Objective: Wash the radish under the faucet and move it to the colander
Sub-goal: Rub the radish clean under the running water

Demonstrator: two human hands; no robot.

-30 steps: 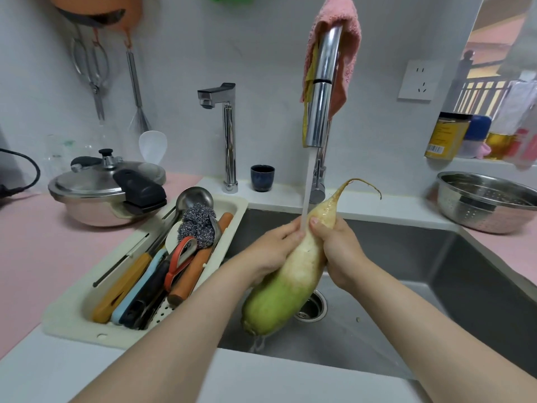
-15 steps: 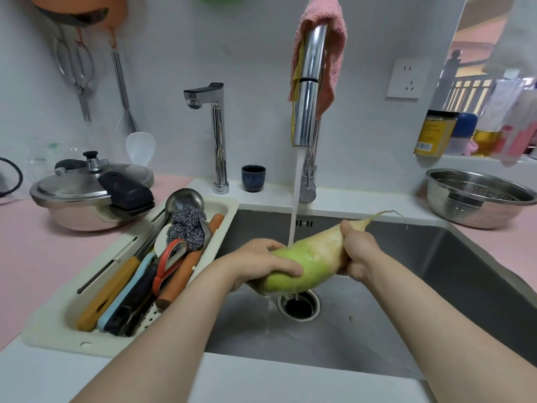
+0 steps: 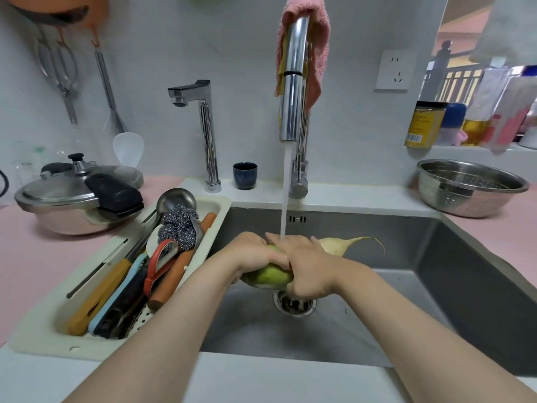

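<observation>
Radish lies sideways over sink, both hands clamped on it. Left hand curls over the green end; right hand wraps the middle, fingers touching the left hand's. White tapered tip sticks out to the right of right hand. Faucet above the hands, its water stream landing on right hand's fingers. Drain just below right hand. Colander on counter, well apart to the right of right hand. Utensil tray left of left hand.
</observation>
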